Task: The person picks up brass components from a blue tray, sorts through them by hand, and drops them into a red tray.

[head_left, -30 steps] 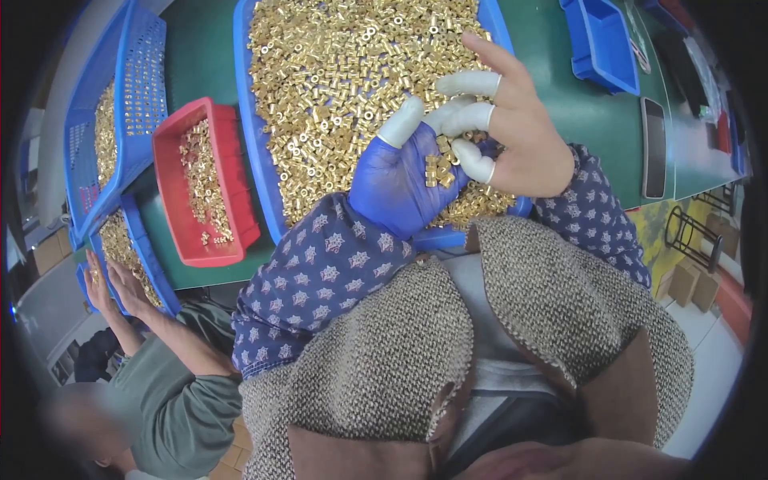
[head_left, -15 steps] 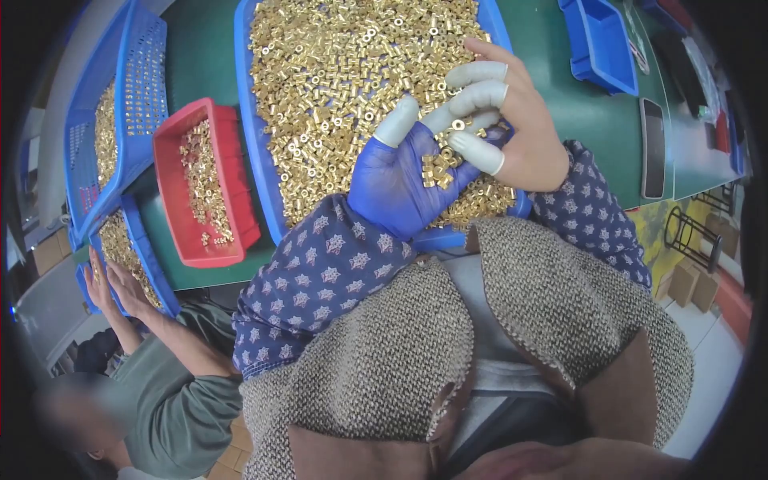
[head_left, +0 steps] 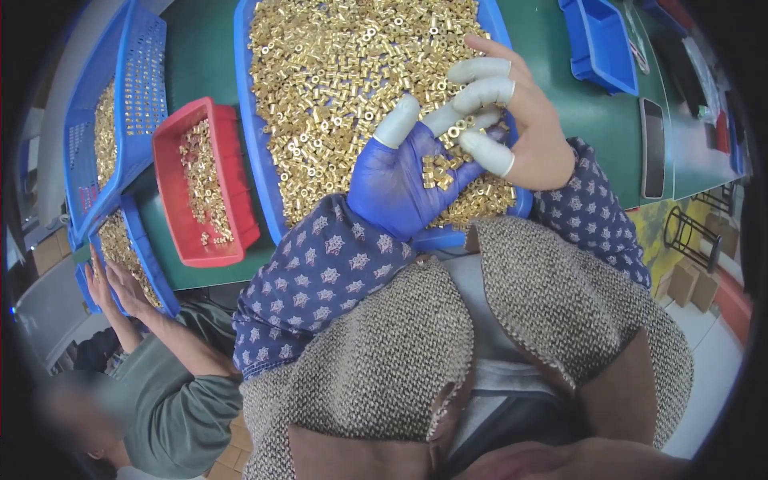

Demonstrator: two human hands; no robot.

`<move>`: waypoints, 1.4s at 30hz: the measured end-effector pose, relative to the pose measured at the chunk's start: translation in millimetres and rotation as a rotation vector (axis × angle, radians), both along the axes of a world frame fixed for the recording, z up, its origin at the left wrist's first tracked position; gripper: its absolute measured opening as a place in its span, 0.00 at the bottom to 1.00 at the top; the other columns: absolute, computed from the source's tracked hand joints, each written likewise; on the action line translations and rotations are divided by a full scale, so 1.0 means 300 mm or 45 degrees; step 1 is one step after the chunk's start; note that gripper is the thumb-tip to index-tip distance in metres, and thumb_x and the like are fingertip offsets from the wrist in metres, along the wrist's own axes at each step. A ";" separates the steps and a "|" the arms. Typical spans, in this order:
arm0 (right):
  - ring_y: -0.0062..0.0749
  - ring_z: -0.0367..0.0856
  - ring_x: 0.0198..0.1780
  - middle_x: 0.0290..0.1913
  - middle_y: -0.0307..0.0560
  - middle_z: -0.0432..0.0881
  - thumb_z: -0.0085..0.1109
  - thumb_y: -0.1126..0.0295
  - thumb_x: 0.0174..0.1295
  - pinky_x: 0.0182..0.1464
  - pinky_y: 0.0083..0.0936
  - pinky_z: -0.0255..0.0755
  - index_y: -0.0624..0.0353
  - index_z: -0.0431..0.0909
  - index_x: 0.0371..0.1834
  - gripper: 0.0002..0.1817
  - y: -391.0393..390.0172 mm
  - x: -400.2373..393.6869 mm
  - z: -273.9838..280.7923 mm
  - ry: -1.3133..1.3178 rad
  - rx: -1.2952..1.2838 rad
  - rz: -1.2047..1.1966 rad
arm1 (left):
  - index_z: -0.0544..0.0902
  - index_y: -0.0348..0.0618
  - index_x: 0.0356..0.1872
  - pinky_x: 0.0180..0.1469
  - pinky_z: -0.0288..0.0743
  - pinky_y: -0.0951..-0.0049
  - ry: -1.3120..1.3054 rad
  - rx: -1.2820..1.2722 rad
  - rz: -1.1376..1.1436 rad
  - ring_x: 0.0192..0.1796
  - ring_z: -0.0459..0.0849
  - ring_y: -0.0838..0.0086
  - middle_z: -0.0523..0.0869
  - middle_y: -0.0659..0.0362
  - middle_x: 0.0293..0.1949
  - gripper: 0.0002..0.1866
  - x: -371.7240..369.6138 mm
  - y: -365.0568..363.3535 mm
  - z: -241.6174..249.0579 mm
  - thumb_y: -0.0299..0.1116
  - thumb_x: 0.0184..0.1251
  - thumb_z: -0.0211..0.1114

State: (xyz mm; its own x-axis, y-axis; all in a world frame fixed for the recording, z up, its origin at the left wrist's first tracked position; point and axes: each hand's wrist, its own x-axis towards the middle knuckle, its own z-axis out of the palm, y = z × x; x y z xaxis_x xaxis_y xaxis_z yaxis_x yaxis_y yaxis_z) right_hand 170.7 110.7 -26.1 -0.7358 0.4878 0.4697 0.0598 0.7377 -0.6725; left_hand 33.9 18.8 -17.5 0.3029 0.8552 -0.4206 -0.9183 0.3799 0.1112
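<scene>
My left hand (head_left: 404,188), in a blue glove with pale finger cots, is turned palm up and cupped under several small brass nuts (head_left: 438,171). My right hand (head_left: 528,120) wears pale cots on its thumb and some fingers. Its thumb and fingertips curl around a few nuts (head_left: 456,130) above the left fingers, partly hiding those fingers. Which nuts the right fingertips grip is hard to make out. Both hands are over the near right part of a large blue tray (head_left: 258,152) full of loose brass nuts.
A red bin (head_left: 172,200) with brass pieces stands left of the tray. Beyond it are a blue perforated basket (head_left: 144,80) and another blue tray (head_left: 148,248), where a co-worker's hands (head_left: 116,284) are. A blue bin (head_left: 600,48) and a phone (head_left: 653,148) lie right.
My right hand has shifted slightly right, its thumb drawing back a little from the left palm. More nuts show between the fingertips. My left hand has hardly moved.
</scene>
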 end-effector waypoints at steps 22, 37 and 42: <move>0.51 0.57 0.61 0.49 0.42 0.71 0.52 0.72 0.49 0.57 0.44 0.56 0.47 0.72 0.35 0.10 -0.019 -0.021 -0.009 0.043 0.127 0.016 | 0.56 0.41 0.61 0.59 0.61 0.66 -0.080 0.168 0.003 0.63 0.58 0.65 0.61 0.52 0.60 0.26 0.008 -0.007 0.000 0.44 0.65 0.46; 0.48 0.59 0.60 0.50 0.46 0.71 0.52 0.67 0.56 0.57 0.45 0.57 0.52 0.74 0.42 0.11 -0.014 -0.008 -0.014 0.007 0.036 -0.023 | 0.65 0.40 0.55 0.57 0.64 0.65 0.068 0.060 -0.091 0.60 0.64 0.67 0.69 0.54 0.55 0.24 0.004 -0.006 0.025 0.46 0.65 0.46; 0.47 0.61 0.58 0.47 0.48 0.73 0.60 0.71 0.50 0.59 0.44 0.56 0.55 0.74 0.42 0.14 0.016 0.017 -0.015 0.158 -0.087 -0.141 | 0.63 0.27 0.55 0.61 0.61 0.60 -0.007 -0.013 -0.037 0.57 0.67 0.55 0.68 0.48 0.56 0.30 0.002 -0.002 0.025 0.47 0.65 0.45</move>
State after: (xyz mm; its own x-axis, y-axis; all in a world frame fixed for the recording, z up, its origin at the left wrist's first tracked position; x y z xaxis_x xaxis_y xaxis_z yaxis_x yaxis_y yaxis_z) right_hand 175.8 115.4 -30.7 -0.6145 0.5965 0.5163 0.0517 0.6835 -0.7281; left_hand 34.4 18.1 -10.1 0.3300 0.8417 -0.4275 -0.9073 0.4078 0.1025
